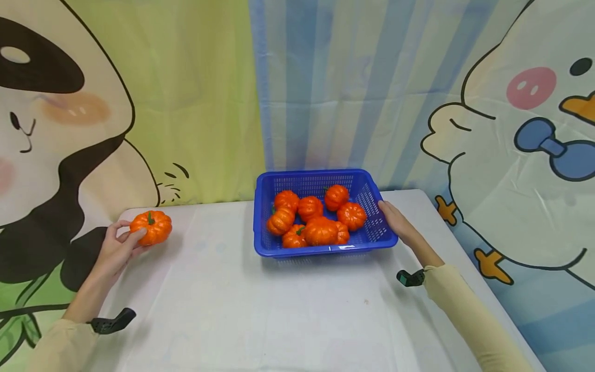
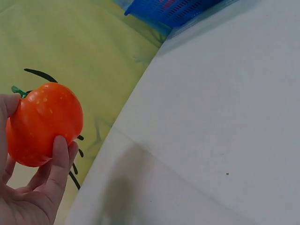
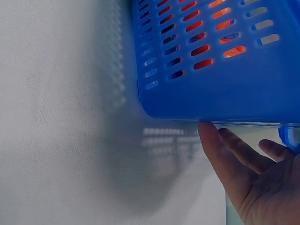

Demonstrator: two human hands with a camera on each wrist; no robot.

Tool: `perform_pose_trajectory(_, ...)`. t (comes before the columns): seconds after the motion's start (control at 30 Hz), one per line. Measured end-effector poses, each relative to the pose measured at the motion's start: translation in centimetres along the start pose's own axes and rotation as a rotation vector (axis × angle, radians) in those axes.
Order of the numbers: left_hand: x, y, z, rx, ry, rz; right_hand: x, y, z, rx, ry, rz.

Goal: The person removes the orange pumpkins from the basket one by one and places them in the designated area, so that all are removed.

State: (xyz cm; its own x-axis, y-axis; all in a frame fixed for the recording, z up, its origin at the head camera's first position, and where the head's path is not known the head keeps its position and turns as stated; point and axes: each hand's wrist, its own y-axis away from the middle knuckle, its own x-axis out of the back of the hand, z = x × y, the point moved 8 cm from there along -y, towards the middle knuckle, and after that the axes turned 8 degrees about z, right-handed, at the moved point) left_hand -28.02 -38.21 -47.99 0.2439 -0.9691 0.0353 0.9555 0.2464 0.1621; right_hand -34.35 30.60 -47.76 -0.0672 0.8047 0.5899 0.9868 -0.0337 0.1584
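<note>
At the table's left end, my left hand [image 1: 116, 248] holds a small orange pumpkin [image 1: 152, 228] with a green stem, thumb on one side and fingers on the other. The left wrist view shows this pumpkin [image 2: 46, 124] raised off the tabletop. Several more orange pumpkins [image 1: 322, 231] lie in a blue plastic basket [image 1: 325, 251] at the back of the table. My right hand [image 1: 398, 223] touches the basket's right side. In the right wrist view, the fingers of the right hand [image 3: 262, 173] look fairly straight against the basket's edge [image 3: 211, 101].
A white-covered table [image 1: 279, 315] spreads in front of the basket. Behind it hangs a curtain [image 1: 209, 103] with cartoon prints, close to the basket's back. A second printed cloth [image 1: 525, 206] borders the table's right edge. Dark camera mounts [image 1: 113, 321] sit at both wrists.
</note>
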Motion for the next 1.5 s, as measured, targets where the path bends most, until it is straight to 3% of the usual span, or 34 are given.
perform_pose_trajectory(0.17,0.5,-0.5,-0.8,0.037,-0.081,0.051,-0.1,-0.1,0.1,-0.009,0.001,-0.005)
perform_pose_trajectory(0.37,0.1,-0.6,-0.7,-0.011,-0.148,-0.035,-0.1,-0.1,0.1,-0.010,0.003,-0.009)
perform_pose_trajectory(0.47,-0.1,-0.6,-0.7,-0.048,-0.258,-0.051,-0.1,-0.1,0.1,-0.009,-0.001,-0.015)
perform_pose_trajectory(0.63,0.2,-0.9,-1.0,-0.050,-0.430,0.015,-0.1,-0.1,0.2,-0.008,-0.001,-0.016)
perform_pose_trajectory(0.8,0.5,-1.2,-1.1,-0.073,-0.470,0.068,0.0,0.0,0.0,-0.001,-0.014,-0.019)
perform_pose_trajectory(0.9,0.5,-1.5,-1.1,-0.116,-0.491,0.084,0.2,1.0,-1.4,-0.010,-0.022,-0.031)
perform_pose_trajectory(1.03,0.3,-2.3,-1.2,-0.172,-0.572,0.054,0.3,1.2,-1.5,-0.020,-0.015,-0.033)
perform_pose_trajectory(1.2,0.2,-3.2,-0.7,-0.254,-0.668,0.027,0.0,-0.1,0.2,-0.003,0.010,-0.010)
perform_pose_trajectory(1.37,-0.2,-4.1,-0.8,-0.215,-0.712,0.039,0.0,-0.3,0.5,-0.002,0.014,-0.005)
perform_pose_trajectory(1.5,-0.3,-4.5,-0.9,-0.228,-0.756,0.066,0.0,-0.3,0.4,-0.001,0.012,-0.006)
